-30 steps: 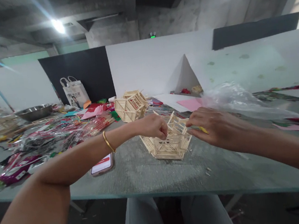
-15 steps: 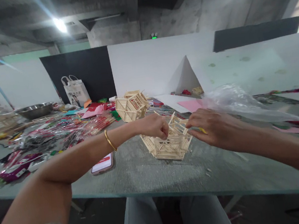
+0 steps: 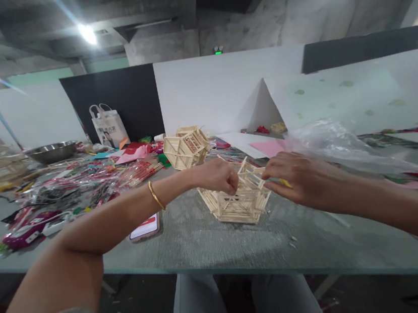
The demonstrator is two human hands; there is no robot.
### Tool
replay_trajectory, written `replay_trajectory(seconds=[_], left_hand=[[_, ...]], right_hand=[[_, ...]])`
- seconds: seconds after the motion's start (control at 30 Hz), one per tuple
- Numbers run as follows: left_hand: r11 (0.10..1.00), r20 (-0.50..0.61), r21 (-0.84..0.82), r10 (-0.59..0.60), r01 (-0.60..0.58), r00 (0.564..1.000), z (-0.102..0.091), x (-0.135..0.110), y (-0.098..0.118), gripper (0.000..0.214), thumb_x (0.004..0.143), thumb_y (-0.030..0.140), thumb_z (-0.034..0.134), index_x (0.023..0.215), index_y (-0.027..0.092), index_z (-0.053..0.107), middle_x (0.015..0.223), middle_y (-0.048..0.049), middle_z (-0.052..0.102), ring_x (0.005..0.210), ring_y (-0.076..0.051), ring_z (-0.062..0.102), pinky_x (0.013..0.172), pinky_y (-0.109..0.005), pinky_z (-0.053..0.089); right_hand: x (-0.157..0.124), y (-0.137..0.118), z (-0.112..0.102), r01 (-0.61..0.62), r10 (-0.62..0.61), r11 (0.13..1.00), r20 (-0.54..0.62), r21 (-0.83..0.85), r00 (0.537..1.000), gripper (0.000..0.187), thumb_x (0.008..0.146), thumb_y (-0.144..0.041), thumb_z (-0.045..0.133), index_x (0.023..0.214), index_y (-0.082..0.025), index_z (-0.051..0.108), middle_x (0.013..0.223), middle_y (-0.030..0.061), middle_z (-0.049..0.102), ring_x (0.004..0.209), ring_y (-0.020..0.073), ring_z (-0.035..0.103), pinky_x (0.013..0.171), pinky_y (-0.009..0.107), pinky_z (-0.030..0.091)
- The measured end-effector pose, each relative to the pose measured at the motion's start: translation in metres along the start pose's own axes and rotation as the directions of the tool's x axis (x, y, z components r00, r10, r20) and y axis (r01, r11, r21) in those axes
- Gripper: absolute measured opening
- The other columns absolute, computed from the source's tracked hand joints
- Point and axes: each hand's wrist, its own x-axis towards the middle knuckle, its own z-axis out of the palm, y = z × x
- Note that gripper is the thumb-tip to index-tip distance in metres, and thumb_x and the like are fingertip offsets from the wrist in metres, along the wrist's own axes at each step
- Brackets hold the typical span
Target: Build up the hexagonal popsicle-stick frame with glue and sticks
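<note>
A many-sided frame of thin pale wooden sticks stands on the table in front of me. Over its upper left side my left hand is closed, with the fingers curled down; whatever is in them is hidden. My right hand is at the frame's upper right, thumb and fingers pinched on the end of a thin wooden stick. A small yellow piece shows beneath that hand; I cannot make out what it is.
Behind my left hand sits another stick lantern-like frame. A phone lies under my left forearm. Plastic-wrapped craft supplies, a metal bowl and a tote bag are at left. Clear plastic wrap lies behind my right arm.
The whole view has shifted slightly. Both hands keep nearly the same place and grip at the stick frame, which has not visibly moved on the table.
</note>
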Motion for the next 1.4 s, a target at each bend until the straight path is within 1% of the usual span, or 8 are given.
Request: replay_trajectory(seconds=[0.13, 0.27, 0.47, 0.63, 0.83, 1.17, 1.3, 1.4], left_hand=[[1.000, 0.010, 0.000, -0.018, 0.018, 1.000, 0.000, 0.000, 0.000, 0.007, 0.072, 0.016, 0.068, 0.075, 0.017, 0.075, 0.069, 0.0019, 0.071, 0.062, -0.009, 0.058, 0.061, -0.022, 0.035], [1.000, 0.013, -0.013, 0.002, -0.002, 1.000, -0.001, 0.000, 0.000, 0.007, 0.073, 0.016, 0.069, 0.076, 0.017, 0.074, 0.068, 0.0018, 0.071, 0.062, -0.009, 0.058, 0.063, -0.022, 0.036], [1.000, 0.000, -0.015, 0.008, -0.008, 1.000, 0.000, 0.000, -0.003, 0.006, 0.072, 0.016, 0.069, 0.075, 0.017, 0.074, 0.069, 0.0020, 0.071, 0.062, -0.009, 0.058, 0.062, -0.022, 0.035], [1.000, -0.011, -0.017, 0.025, -0.025, 1.000, 0.001, 0.000, -0.004, 0.007, 0.072, 0.014, 0.068, 0.073, 0.017, 0.074, 0.068, 0.0026, 0.070, 0.060, -0.008, 0.056, 0.061, -0.021, 0.035], [0.998, -0.003, -0.024, 0.057, -0.057, 0.998, 0.002, 0.003, -0.005, 0.009, 0.069, 0.011, 0.069, 0.065, 0.018, 0.073, 0.058, 0.0046, 0.065, 0.054, -0.007, 0.051, 0.058, -0.022, 0.033], [0.999, 0.019, -0.020, 0.041, -0.041, 0.999, 0.001, 0.003, -0.005, 0.009, 0.070, 0.011, 0.068, 0.069, 0.018, 0.074, 0.061, 0.0037, 0.067, 0.057, -0.008, 0.053, 0.062, -0.022, 0.035], [0.999, 0.019, -0.028, 0.047, -0.046, 0.999, 0.001, 0.003, -0.006, 0.008, 0.070, 0.011, 0.068, 0.070, 0.017, 0.074, 0.062, 0.0032, 0.068, 0.057, -0.008, 0.054, 0.061, -0.022, 0.036], [0.998, 0.009, -0.039, 0.049, -0.049, 0.999, 0.002, 0.003, -0.007, 0.007, 0.070, 0.011, 0.069, 0.071, 0.016, 0.074, 0.063, 0.0027, 0.069, 0.058, -0.008, 0.055, 0.060, -0.021, 0.036]], right_hand=[[0.001, -0.001, 0.000, 0.018, -0.018, 1.000, -0.027, -0.010, 0.999, 0.016, 0.090, -0.019, 0.049, 0.083, -0.016, 0.063, 0.081, 0.0069, 0.059, 0.078, 0.0233, 0.055, 0.069, 0.035, 0.039], [0.003, -0.001, -0.001, 0.021, -0.022, 1.000, -0.027, -0.018, 0.999, 0.016, 0.089, -0.019, 0.050, 0.080, -0.016, 0.063, 0.080, 0.0069, 0.059, 0.077, 0.0233, 0.055, 0.067, 0.034, 0.038], [0.004, 0.000, -0.001, 0.038, -0.039, 0.999, -0.034, -0.028, 0.999, 0.013, 0.088, -0.017, 0.052, 0.081, -0.015, 0.064, 0.080, 0.0066, 0.059, 0.077, 0.0230, 0.055, 0.067, 0.034, 0.039], [0.007, -0.004, 0.001, 0.041, -0.041, 0.999, 0.002, -0.025, 0.999, 0.012, 0.087, -0.015, 0.054, 0.082, -0.014, 0.065, 0.079, 0.0062, 0.058, 0.076, 0.0227, 0.056, 0.068, 0.035, 0.041], [0.010, -0.008, 0.003, 0.017, -0.016, 1.000, 0.047, -0.018, 0.999, 0.010, 0.087, -0.014, 0.056, 0.083, -0.013, 0.066, 0.081, 0.0070, 0.059, 0.078, 0.0233, 0.056, 0.070, 0.035, 0.043], [0.010, -0.013, 0.002, 0.002, 0.001, 0.999, 0.072, -0.037, 0.997, 0.013, 0.088, -0.015, 0.053, 0.083, -0.014, 0.065, 0.082, 0.0073, 0.058, 0.079, 0.0231, 0.055, 0.071, 0.035, 0.042], [0.011, -0.015, 0.004, 0.036, -0.033, 0.998, 0.067, -0.042, 0.997, 0.014, 0.088, -0.013, 0.052, 0.082, -0.013, 0.065, 0.082, 0.0080, 0.057, 0.079, 0.0233, 0.054, 0.072, 0.036, 0.042], [0.011, -0.016, 0.007, 0.073, -0.071, 0.996, 0.033, -0.059, 0.997, 0.016, 0.088, -0.012, 0.051, 0.080, -0.014, 0.065, 0.080, 0.0080, 0.057, 0.078, 0.0230, 0.053, 0.072, 0.036, 0.041]])
